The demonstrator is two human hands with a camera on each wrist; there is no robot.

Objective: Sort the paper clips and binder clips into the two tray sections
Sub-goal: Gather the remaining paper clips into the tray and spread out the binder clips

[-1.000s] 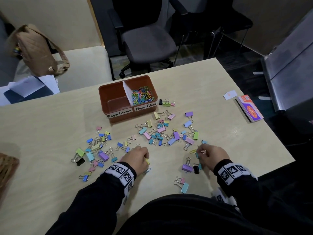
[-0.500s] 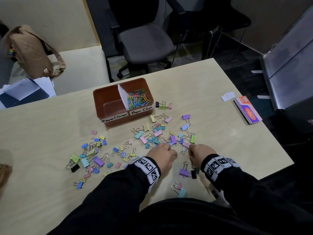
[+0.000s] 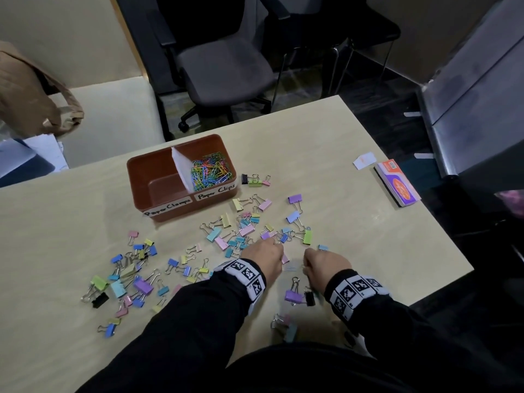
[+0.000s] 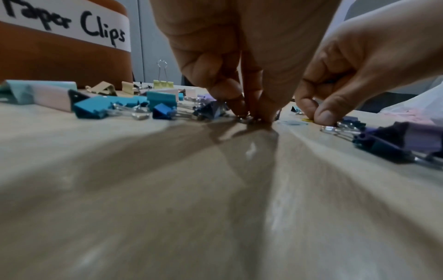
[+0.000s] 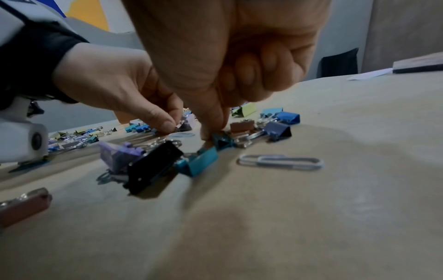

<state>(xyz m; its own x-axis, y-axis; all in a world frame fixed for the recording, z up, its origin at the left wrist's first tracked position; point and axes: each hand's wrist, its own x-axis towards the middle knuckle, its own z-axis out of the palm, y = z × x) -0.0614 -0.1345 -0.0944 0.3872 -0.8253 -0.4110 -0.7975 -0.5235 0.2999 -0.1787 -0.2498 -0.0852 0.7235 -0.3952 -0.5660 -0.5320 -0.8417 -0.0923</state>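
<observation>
Your left hand (image 3: 265, 258) was pinching something tiny I couldn't make out; your right hand (image 3: 326, 265) pinched down among binder clips (image 3: 243, 232). The tray (image 3: 158, 177) sat ahead-left, nearer your left hand.

Orange box (image 3: 397, 187), white slip (image 3: 364, 160) on table (image 3: 368, 239); chair (image 3: 224, 69) behind.

Two handwritten white labels run along the near wall of the brown tray (image 3: 181, 214). The left label (image 3: 167, 209) reads "Paper Clamps"; the right label (image 3: 216, 191) reads "Paper Clips", also legible up close from the left wrist. The print on the orange box (image 3: 397, 185) by the table's right edge is too small to read.
</observation>
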